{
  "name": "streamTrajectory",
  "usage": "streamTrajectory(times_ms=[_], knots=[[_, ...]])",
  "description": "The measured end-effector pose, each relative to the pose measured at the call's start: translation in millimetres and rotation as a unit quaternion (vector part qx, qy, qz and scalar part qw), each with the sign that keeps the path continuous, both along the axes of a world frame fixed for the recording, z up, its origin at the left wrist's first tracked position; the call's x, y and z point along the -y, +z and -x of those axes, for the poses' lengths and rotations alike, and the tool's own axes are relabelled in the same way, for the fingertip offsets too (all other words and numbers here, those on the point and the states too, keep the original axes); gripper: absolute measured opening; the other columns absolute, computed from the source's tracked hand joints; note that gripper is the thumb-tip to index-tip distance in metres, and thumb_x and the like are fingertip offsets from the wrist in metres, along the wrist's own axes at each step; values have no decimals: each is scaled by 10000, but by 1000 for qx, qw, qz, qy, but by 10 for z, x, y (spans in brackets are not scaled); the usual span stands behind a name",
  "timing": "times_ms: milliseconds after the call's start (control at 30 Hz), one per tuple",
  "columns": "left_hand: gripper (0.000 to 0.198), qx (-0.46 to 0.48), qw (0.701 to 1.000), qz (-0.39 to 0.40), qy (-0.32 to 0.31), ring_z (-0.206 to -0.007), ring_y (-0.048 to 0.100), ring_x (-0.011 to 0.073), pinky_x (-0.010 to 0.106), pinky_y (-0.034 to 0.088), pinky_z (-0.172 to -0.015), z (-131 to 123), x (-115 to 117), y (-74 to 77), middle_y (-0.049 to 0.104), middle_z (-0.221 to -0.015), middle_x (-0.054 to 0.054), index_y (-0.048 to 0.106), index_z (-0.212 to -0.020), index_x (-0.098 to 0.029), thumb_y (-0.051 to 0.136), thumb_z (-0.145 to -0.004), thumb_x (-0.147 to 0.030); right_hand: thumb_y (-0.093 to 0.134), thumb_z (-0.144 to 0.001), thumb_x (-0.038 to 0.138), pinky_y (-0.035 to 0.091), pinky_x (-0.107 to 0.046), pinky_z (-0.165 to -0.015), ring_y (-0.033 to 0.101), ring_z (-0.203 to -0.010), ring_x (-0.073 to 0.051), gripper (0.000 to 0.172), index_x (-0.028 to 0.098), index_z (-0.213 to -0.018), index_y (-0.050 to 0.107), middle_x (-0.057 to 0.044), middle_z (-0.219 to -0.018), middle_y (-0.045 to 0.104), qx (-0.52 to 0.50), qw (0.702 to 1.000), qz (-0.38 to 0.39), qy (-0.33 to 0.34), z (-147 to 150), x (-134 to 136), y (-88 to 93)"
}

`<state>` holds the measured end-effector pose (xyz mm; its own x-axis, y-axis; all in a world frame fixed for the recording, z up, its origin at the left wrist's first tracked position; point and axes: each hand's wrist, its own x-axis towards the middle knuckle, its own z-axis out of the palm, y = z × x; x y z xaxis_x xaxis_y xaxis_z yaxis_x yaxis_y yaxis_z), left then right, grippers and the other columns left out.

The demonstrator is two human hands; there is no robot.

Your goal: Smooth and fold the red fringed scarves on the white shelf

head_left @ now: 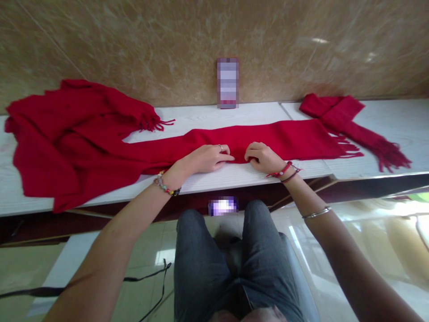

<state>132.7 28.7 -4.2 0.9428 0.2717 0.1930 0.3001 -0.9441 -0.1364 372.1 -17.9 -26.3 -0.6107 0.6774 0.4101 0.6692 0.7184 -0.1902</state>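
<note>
A long red scarf (278,138) lies lengthwise on the white table, its middle part flat and its right end fringed. Its left part is a loose, rumpled heap (77,143). My left hand (212,157) is at the near edge of the flat part, fingers curled against the cloth and thumb close to them. A little to the right, my right hand (263,156) is closed on the same near edge. Both hands partly cover the cloth between their fingers. Behind the fringe on the right rests another red scarf (338,114), folded into a narrow strip.
A phone-like object (228,82), blurred out, leans upright against the brown marbled wall (134,40) behind the table (201,179). Another blurred bright object (223,206) shows below the table edge. A black strap (162,273) is on the left, above the tiled floor.
</note>
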Motion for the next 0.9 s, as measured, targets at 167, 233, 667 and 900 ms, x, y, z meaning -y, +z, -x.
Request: streamTrajectory(times_ms=[167,233,667,900], knots=[[222,10,992,-118,-37,-787,590,157,274,425,-695,-47,6,2,651,-856,55,689,-944,-167,477,-899,-117,504,-799,159,406,-326,-717,554,-794,-206,146,178,-809,648,-83,-825,652,-14,1000,-22,-10,3,3,-10],[231,30,988,-145,-34,-762,576,165,285,421,-687,-57,-2,-5,636,-808,61,690,-909,-148,461,-911,-119,500,-807,156,408,-324,-710,548,-768,-201,140,182,-796,637,-80,-806,643,-21,999,-42,-28,-4,-6,-20],[360,-1,987,161,20,-875,559,148,252,418,-818,-21,26,61,582,-998,56,641,-1197,-213,512,-892,-355,462,-670,32,446,-311,-731,543,-742,-176,215,166,-714,625,-67,-768,623,-34,997,39,53,-26,16,57],[363,20,980,197,12,-899,555,138,241,414,-850,6,1,81,571,-1002,46,657,-1177,-243,489,-910,-423,505,-818,217,468,-302,-750,621,-780,-176,194,159,-815,690,-76,-849,701,23,996,71,-44,-159,-367,470]])
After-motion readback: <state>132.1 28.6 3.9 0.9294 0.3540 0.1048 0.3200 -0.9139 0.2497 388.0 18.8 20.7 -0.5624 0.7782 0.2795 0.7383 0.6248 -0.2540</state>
